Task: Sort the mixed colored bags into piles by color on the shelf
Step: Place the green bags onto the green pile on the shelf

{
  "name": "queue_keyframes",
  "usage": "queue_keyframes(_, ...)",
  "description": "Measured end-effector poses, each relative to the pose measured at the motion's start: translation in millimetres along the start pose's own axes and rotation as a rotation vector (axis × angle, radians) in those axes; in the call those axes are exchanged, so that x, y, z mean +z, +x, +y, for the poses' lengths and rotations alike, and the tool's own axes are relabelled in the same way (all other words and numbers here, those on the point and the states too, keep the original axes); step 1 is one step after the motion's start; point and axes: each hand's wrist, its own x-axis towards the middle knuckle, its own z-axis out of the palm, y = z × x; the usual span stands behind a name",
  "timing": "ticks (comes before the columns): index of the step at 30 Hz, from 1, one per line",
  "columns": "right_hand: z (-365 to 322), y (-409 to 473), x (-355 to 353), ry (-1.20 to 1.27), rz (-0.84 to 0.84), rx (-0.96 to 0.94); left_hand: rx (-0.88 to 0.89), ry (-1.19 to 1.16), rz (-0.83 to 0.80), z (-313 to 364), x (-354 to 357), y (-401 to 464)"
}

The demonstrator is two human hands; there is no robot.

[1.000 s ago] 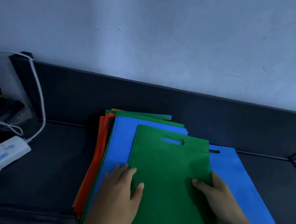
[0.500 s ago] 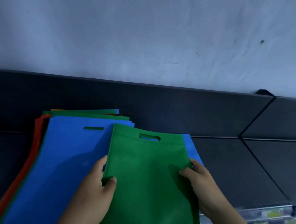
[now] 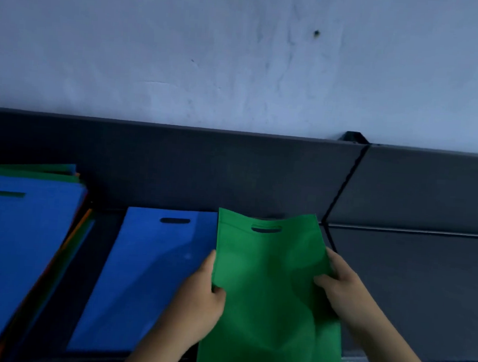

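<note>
Now the green bag (image 3: pixel 272 296) is pinched at both side edges, left hand (image 3: pixel 195 299) and right hand (image 3: pixel 346 290) curled round it. It is held just right of the lone blue bag (image 3: pixel 146 276).

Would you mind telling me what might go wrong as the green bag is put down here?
The green bag, held at both edges by the left hand and right hand, hangs past the shelf's front edge, so it may slide off once released. It also sits close beside the lone blue bag; the two piles could overlap.
</note>
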Motion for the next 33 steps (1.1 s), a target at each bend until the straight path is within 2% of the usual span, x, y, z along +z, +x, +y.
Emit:
queue_keyframes(6, 17.9, 54.1, -54.6, -0.187, 0.024, -0.077, 0.014, 0.272, 0.077, 29.8, 51.5, 39.9)
queue_keyframes(11, 38.7, 74.4, -50.1, -0.281, -0.007, -0.045, -0.02, 0.45, 0.138, 21.4, 62.9, 47.5)
queue_keyframes(14, 48.7, 71.7, -40.5, -0.299, -0.054, -0.052, -0.045, 0.468, 0.178, 8.9, 60.8, 45.0)
queue_keyframes(17, 50.1, 71.8, -35.0, -0.457, -0.055, -0.118, -0.045, 0.473, 0.217, 2.1, 57.2, 44.6)
queue_keyframes(20, 45.5, 68.9, -30.0, -0.517, -0.08, -0.104, -0.029, 0.455, 0.234, -2.7, 53.4, 45.9)
queue_keyframes(24, 41.6, 64.0, -25.2, -0.542, 0.014, -0.089, 0.024, 0.404, 0.252, -4.6, 46.1, 38.9)
queue_keyframes(28, 29.5, 54.1, -5.5, -0.51, 0.088, -0.143, 0.067, 0.312, 0.269, -16.6, 16.8, 30.1)
queue_keyframes(33, -2.8, 42.0, 60.4, -0.479, 0.056, -0.27, 0.08, 0.229, 0.325, -41.9, -43.6, 10.2)
